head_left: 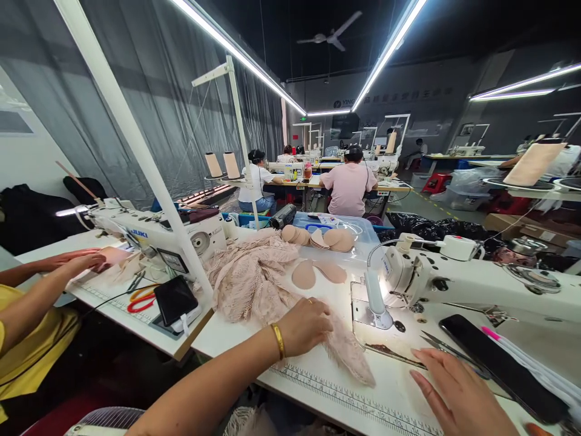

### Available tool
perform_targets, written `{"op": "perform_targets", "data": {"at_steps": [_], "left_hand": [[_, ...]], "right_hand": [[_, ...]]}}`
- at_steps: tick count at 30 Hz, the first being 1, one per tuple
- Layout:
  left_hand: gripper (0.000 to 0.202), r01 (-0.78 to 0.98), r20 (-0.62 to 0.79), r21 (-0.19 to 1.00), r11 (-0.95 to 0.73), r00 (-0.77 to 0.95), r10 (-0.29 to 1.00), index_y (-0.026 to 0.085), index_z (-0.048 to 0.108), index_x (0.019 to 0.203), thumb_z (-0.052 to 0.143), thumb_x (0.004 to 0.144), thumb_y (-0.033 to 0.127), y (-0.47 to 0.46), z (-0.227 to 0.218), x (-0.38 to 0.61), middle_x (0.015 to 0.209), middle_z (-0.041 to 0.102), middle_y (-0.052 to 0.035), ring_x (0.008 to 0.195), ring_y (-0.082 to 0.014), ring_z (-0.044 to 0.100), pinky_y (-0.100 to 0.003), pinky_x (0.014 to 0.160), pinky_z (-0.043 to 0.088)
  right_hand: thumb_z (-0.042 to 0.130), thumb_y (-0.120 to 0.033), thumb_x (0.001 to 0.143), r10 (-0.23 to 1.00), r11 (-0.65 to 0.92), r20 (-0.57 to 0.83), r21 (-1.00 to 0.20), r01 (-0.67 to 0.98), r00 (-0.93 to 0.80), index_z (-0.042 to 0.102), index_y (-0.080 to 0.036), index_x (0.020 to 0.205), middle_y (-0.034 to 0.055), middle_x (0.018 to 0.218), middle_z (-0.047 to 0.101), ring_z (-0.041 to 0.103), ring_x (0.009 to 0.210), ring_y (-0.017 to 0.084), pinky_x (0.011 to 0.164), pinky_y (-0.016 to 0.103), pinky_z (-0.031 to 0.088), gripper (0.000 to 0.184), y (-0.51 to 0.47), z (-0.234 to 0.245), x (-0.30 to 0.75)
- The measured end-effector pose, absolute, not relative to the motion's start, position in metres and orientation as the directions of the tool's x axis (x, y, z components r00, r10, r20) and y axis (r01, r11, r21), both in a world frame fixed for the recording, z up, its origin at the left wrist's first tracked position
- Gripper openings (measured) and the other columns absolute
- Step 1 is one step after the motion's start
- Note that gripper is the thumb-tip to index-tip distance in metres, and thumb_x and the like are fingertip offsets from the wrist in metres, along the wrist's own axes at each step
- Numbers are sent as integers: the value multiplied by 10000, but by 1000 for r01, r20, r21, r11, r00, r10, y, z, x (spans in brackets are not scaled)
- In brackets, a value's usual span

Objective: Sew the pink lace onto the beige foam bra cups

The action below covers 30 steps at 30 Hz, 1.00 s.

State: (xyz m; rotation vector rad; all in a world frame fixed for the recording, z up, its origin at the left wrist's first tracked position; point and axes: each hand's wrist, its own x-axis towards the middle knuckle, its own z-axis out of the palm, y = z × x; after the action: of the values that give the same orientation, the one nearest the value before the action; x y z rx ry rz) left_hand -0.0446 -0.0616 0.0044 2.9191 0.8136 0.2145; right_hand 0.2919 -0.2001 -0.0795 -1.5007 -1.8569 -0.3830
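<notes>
My left hand (305,325), with a gold bangle on the wrist, rests curled on a heap of beige lace fabric (254,278) spread over the white sewing table (318,381). My right hand (458,396) lies flat and open on the table near the front edge, holding nothing, just below a pair of scissors (449,350). A white sewing machine (458,278) stands behind it, its lamp lighting the needle plate (376,318). Beige bra cups (318,272) lie beyond the lace.
A black phone (499,363) lies right of the scissors. A clear bin (358,233) holds more cups. To the left, a co-worker's hands (75,261) work at a Juki machine (158,233); red scissors (140,301) and a dark device (175,300) lie there. Other people sew farther back.
</notes>
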Motion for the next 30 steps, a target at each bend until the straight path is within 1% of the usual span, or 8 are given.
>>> {"op": "perform_targets", "data": {"at_steps": [3,7,12,15,18,21,26,30], "left_hand": [[122,487,108,114,-866,860,498,179,731,826,745,947,193,-50,9,-20,920,780,-39,905,-232,711,-361,843,502],[199,506,297,89,-858,809,508,161,683,1026,498,1081,210,-49,53,-10,1063,755,-86,990,-229,671,-378,907,462],[223,396,641,-108,-912,729,240,174,633,1006,424,1058,113,-89,56,-31,993,734,-56,841,-195,597,-370,854,435],[161,317,424,-132,-939,874,236,190,590,850,579,1008,157,-117,24,-57,827,699,-17,780,-201,594,-377,793,430],[260,226,191,163,-960,948,256,209,611,843,749,976,385,-130,3,-77,830,729,18,807,-180,664,-348,824,469],[118,336,221,422,-842,863,455,225,693,1011,662,1042,334,-121,2,-80,976,772,5,927,-162,699,-298,904,491],[260,618,206,407,-673,656,726,141,734,1174,762,941,253,-76,-10,-50,1162,754,-124,1098,-292,679,-419,974,505],[129,645,199,405,-648,629,751,131,788,947,839,868,219,-52,-34,-30,932,755,-113,915,-294,694,-408,829,515]], "right_hand": [[551,-483,1065,771,435,620,-349,830,-144,752,-282,1076,53,982,772,781,858,208,735,261,635,285,-202,-71,257],[478,-426,1101,916,397,337,-682,614,-218,750,-307,1027,15,929,752,760,825,152,727,185,600,305,-204,-67,232],[478,-566,1074,972,233,196,-793,563,-127,745,-312,1031,41,1027,749,742,953,206,822,247,590,371,-200,-76,242],[485,-611,1061,988,140,77,-799,585,-130,731,-314,1089,57,1112,734,725,1049,233,911,290,578,387,-197,-81,257],[456,-634,1061,992,104,38,-791,604,-120,709,-323,1162,60,1191,715,706,1091,244,954,332,562,414,-188,-76,261],[423,-630,1057,993,102,46,-760,642,-104,707,-315,1156,64,1174,708,697,1010,255,886,380,559,435,-169,-64,248],[472,-493,1016,989,149,105,-736,660,-107,701,-268,1014,65,1010,691,669,946,277,841,423,521,321,-133,-50,208],[595,-408,934,976,217,159,-737,640,-148,715,-248,1074,55,956,663,641,940,278,841,422,499,244,-122,-59,192]]}}
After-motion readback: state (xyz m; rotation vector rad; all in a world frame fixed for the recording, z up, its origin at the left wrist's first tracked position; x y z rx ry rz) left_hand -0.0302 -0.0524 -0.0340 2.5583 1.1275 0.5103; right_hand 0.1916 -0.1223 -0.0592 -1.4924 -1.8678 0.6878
